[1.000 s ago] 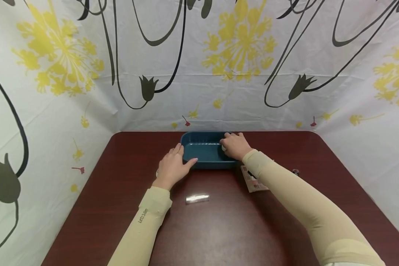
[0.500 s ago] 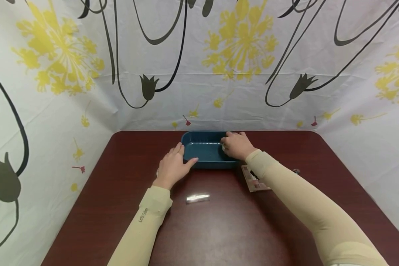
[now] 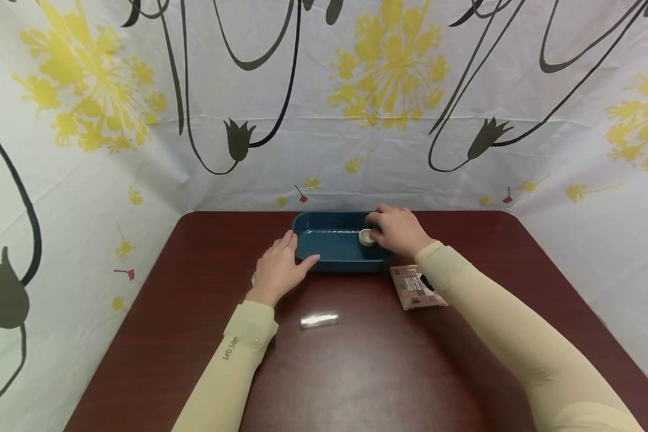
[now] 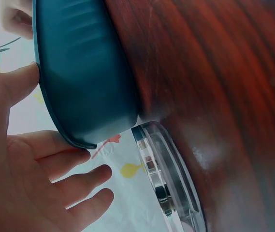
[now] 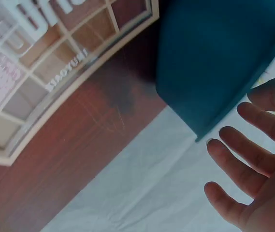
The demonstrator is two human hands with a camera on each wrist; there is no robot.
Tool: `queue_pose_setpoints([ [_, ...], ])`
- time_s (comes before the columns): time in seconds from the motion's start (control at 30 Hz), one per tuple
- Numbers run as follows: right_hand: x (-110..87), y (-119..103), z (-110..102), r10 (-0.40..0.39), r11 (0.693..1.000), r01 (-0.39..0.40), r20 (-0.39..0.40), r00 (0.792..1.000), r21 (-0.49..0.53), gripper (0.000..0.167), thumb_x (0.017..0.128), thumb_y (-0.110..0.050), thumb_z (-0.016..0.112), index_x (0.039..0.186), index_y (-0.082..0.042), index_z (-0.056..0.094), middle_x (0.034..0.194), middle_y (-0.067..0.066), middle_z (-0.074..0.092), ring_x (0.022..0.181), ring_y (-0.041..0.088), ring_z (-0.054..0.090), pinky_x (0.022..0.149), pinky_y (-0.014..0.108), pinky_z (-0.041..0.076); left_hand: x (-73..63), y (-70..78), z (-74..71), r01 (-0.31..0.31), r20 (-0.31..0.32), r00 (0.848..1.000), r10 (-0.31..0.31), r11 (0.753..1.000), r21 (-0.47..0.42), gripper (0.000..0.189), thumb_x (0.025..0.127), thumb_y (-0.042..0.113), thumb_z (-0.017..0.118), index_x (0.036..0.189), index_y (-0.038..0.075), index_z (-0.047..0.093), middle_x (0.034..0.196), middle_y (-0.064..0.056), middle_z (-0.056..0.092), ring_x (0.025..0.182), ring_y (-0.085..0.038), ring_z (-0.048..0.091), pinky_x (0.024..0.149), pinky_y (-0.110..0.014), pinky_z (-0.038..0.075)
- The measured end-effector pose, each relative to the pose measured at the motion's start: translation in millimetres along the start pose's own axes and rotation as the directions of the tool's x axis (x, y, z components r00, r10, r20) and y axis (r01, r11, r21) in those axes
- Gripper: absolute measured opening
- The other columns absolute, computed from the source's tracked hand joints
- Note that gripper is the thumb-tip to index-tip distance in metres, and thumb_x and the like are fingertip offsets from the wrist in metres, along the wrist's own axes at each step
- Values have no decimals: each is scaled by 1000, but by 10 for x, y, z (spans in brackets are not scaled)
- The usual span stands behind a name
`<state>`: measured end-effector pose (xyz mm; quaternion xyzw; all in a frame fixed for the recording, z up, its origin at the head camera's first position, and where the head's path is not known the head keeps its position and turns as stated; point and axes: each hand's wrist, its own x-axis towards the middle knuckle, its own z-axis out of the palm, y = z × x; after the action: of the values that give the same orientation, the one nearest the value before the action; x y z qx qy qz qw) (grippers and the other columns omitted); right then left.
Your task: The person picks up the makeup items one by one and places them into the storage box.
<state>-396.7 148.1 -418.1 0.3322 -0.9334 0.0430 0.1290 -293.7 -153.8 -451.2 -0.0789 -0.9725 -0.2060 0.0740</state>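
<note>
My left hand [image 3: 277, 271] lies along the left end of a blue rectangular tray [image 3: 329, 266], thumb at the near rim and fingers extended. In the left wrist view, its thumb and fingertips meet the tray's edge. My right hand [image 3: 402, 233] is over the tray's right end, fingers loosely bent and spread in the right wrist view. Just left of those fingers, a small round whitish item [image 3: 365, 237] sits inside the tray, its right side partly covered by them. A clear-lidded round case [image 4: 168, 179] stands on the table close to my left fingers.
An eyeshadow palette [image 3: 413, 288] lies in front of the tray's right end, partly under my right forearm. A short shiny tube [image 3: 319, 320] rests on the dark red-brown table [image 3: 356, 372]. A patterned cloth [image 3: 302, 150] hangs behind the table.
My right hand has shifted right and let go of the whitish round item, which now shows in the tray. More of the palette is uncovered. The left hand stays at the tray.
</note>
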Motion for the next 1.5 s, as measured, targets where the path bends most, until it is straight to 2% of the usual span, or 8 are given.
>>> queue_pose_setpoints([
  [0.23,-152,41,-204,19,999,-18,-37,999,34,32,93,-21,71,124,-14,70,113,8,62,74,21,61,63,43,49,3,3,-20,-3,-3,1000,3,1000,1,87,94,66,55,153,3,41,161,-14,33,143,-37,38,111,-53,37],
  [0.33,-227,61,-267,28,999,-25,-54,998,41,34,92,-21,71,125,-15,70,112,7,62,71,17,58,58,38,49,7,-1,-24,-3,-8,1000,3,1000,2,87,94,65,55,153,2,41,161,-14,33,143,-37,38,111,-53,37],
  [0.5,-353,74,-330,48,999,-46,-65,997,26,38,91,-21,73,128,-15,68,108,6,60,67,17,53,56,35,47,14,-19,-26,-2,-11,1000,2,1000,3,88,94,65,56,153,2,41,161,-15,33,143,-37,38,110,-52,38],
  [0.73,-502,47,-336,65,998,-63,-48,997,30,41,91,-23,72,130,-11,67,112,10,61,77,22,60,64,42,52,24,-35,-26,-9,-14,1000,9,1000,20,88,94,66,55,153,2,41,161,-15,33,142,-37,39,109,-52,39],
  [1.0,-654,39,-352,74,997,-73,-32,997,27,40,92,-22,71,131,-13,67,119,11,62,86,24,63,67,42,53,22,-26,6,-14,-14,1000,14,1000,11,88,94,64,57,153,1,40,161,-14,32,142,-37,39,108,-53,40],
  [1.2,-763,41,-362,86,996,-85,-13,996,35,42,90,-23,74,130,-14,67,118,10,62,85,23,63,69,42,53,14,-15,6,-7,-7,1000,7,1000,5,88,94,66,55,154,2,39,162,-14,31,143,-37,38,108,-54,40],
  [1.5,-959,20,-271,44,999,-44,10,999,12,43,88,-20,77,129,-11,68,115,11,62,75,21,62,67,42,53,3,1,-1,5,-1,1000,-5,1000,3,88,94,66,55,154,3,40,161,-13,32,142,-37,39,108,-54,40],
])
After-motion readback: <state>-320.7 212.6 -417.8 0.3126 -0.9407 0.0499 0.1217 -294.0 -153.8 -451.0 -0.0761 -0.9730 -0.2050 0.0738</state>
